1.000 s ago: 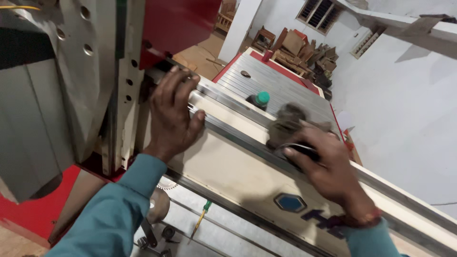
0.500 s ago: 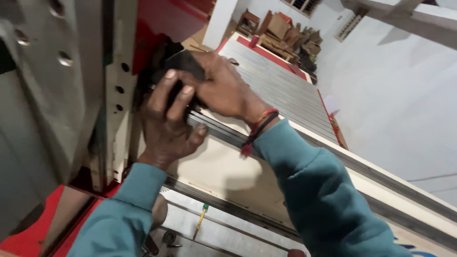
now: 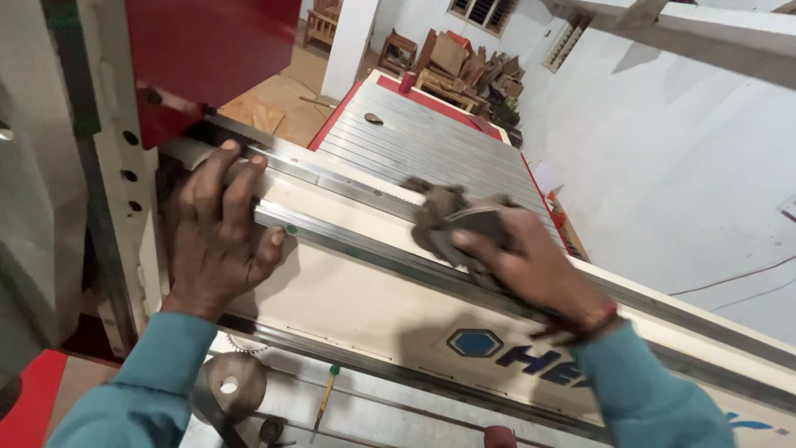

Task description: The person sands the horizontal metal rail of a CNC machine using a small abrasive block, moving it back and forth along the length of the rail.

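Left hand: my left hand (image 3: 217, 241) lay spread on the upper edge of the cream gantry beam (image 3: 348, 307), fingers (image 3: 236, 178) curled over the upper steel rail (image 3: 332, 178). It gripped nothing loose; it was simply braced there, the thumb resting by the lower rail (image 3: 373, 253).

Right hand: my right hand (image 3: 531, 270) was clenched around a crumpled grey-brown rag (image 3: 444, 220), pressing it down against the lower rail near the middle of the beam. A red thread band (image 3: 593, 319) sat on that wrist.

Rag: I saw it bunched ahead of my right knuckles, touching the rail, well apart from my left hand.

Sleeves: both arms wore teal sleeves (image 3: 141, 390).

Beam: it ran diagonally from upper left to lower right, with a blue hexagon mark (image 3: 474, 342) printed on its face just below my right hand.

Machine bed: a ribbed grey table (image 3: 431, 149) with red edging stretched away beyond the beam.

Left side: a red panel (image 3: 207, 50) and a pale upright plate with holes (image 3: 120, 174) stood next to my left hand.

Below the beam: a screwdriver with a green tip (image 3: 325, 402) lay near a round metal part (image 3: 228, 386).

Background: wooden furniture (image 3: 452, 62) was stacked by the far white wall (image 3: 663, 166).
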